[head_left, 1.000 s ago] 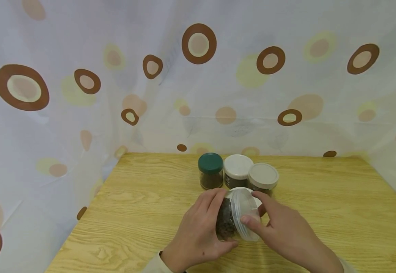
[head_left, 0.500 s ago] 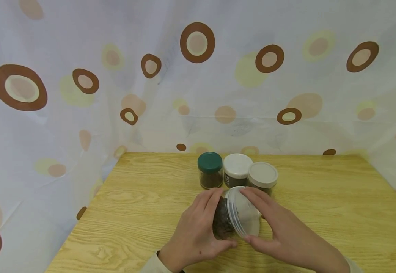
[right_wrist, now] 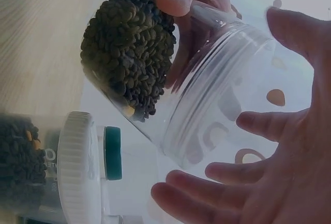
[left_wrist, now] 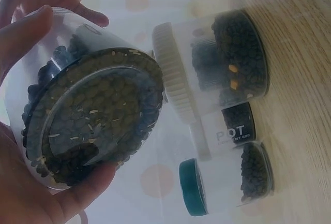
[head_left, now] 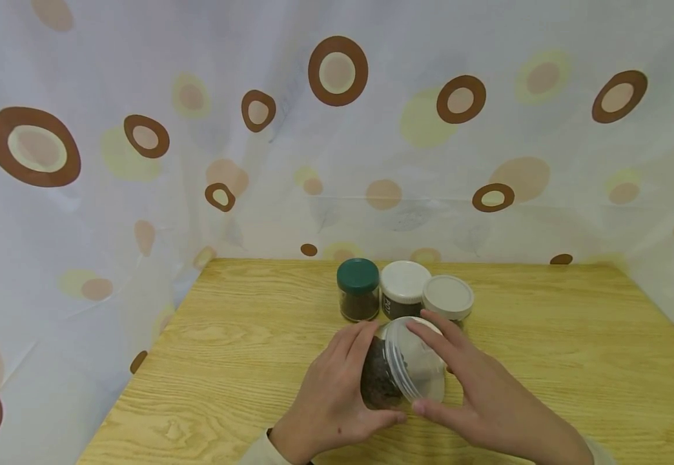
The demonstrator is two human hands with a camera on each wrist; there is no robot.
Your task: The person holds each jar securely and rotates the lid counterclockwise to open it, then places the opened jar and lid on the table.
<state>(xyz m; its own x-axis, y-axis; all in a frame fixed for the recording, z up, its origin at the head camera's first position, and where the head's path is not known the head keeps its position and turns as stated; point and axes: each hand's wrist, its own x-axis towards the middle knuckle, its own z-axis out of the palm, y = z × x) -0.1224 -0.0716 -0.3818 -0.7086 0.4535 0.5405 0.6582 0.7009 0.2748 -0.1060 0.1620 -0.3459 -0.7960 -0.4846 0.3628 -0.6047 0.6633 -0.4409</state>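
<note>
Firm base, even reach

The left hand (head_left: 337, 394) clasps the round, clear plastic-looking jar (head_left: 379, 378) of dark bean-like pieces (right_wrist: 132, 48), tilted above the yellow wood-grain table (head_left: 244, 323). The right hand (head_left: 482, 391) spreads around its ridged end (right_wrist: 204, 87), contact unclear. Best, probably: brace the body and space those fingers evenly.

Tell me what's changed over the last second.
The right hand spread wider around the clear lid, its thumb shifting lower; the jar turned its lid more toward the head camera. The left hand kept its grip; the green-lidded jar and white-lidded jars stayed.
</note>
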